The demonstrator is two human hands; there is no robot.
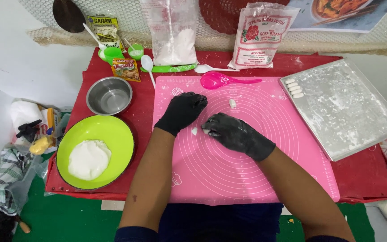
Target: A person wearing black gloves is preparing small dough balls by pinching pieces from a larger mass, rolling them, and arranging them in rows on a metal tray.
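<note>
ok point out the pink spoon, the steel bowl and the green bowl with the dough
pink spoon [215,80], head view, on its scoop end
steel bowl [109,95], head view, on the inside bottom
green bowl [113,132], head view, on a bare part of its inner wall, above the dough

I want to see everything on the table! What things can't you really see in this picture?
Head view only:
- Dough bit under the right hand: mostly covered by the fingers.
- Left hand: its palm faces down, so anything under it is hidden.
- Steel bowl: too small to tell if anything is inside.
- Dough pieces on the tray: too small to judge their shape.
- Picture on the wall: cut by the top edge.
</note>
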